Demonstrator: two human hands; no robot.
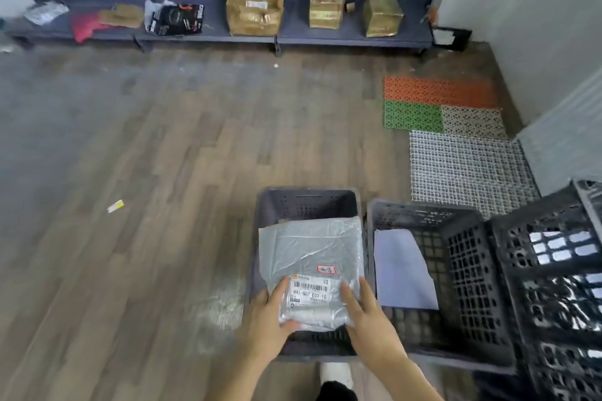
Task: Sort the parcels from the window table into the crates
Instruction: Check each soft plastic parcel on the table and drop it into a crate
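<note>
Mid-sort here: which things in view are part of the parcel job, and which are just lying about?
Job:
left hand and right hand holding the grey poly mailer
grey crate
black lattice crate with a white envelope

Lying about:
floor grid mats
taped cardboard boxes on the low shelf
paper scrap
</note>
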